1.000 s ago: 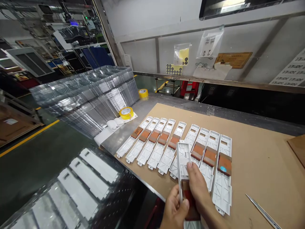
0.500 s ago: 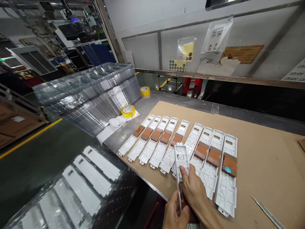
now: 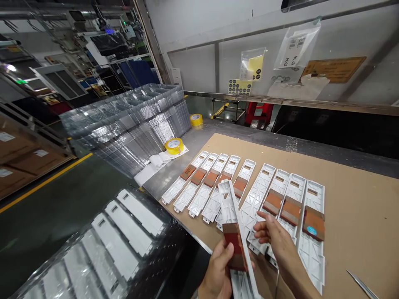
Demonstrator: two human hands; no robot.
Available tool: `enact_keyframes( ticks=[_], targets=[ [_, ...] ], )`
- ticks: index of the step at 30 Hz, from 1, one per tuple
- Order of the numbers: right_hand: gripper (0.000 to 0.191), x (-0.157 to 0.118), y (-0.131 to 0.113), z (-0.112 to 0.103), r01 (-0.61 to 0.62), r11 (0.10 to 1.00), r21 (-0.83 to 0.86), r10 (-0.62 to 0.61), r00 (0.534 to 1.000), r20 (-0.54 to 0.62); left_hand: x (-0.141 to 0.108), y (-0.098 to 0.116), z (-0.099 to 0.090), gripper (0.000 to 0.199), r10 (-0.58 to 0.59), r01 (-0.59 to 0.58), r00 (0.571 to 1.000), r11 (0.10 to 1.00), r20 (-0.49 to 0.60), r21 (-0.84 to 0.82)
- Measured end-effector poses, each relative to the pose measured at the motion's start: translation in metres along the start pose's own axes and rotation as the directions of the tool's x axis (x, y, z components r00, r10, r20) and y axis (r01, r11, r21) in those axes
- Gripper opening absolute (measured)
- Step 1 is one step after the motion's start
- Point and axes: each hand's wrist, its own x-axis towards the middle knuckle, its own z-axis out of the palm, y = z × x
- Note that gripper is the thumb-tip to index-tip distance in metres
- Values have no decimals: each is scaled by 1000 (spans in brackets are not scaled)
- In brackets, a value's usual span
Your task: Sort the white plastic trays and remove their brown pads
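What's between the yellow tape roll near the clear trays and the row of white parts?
In the head view, white folded paper by the tape roll, then bare metal bench up to the white parts.

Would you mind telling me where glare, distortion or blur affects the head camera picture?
Head view: glare streaks the stacked clear trays; the wide lens bends the frame post toward the edges; the left hand and held white part are sharp, the right hand slightly soft; light is even, shadows faint.

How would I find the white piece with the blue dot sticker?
Find the brown board on the bench, with its row of white plastic trays. Go to the far right tray. Only its brown pad carries a round blue sticker.
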Motion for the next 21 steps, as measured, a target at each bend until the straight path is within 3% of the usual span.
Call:
enact_keyframes(
  ticks=[2,4,8,10,13,18,21],
  targets=[
    [51,0,10,0,100,983,-153,-107,994,-38,1,3,-1,44,11,-9,999,998,-30,62],
    [41,-2,19,8,245,920,-305,-259,966,-5,3,11,-1,47,47,-37,997,989,-64,143],
    [34,-4,33,36,481,695,-534,-494,859,131,7,38,-2,63,277,-248,958,931,-76,267],
    [29,-2,39,50,512,586,-628,-556,818,149,10,51,-3,69,366,-323,928,882,-68,342],
    [3,3,47,63,509,470,-721,-635,763,125,15,64,-7,71,384,-328,922,839,-45,434],
    [28,11,47,68,502,342,-794,-769,636,70,31,72,-3,60,418,-371,908,772,26,516],
    [31,14,34,44,497,312,-810,-839,544,10,48,77,10,49,466,-427,876,628,125,651]
  ],
)
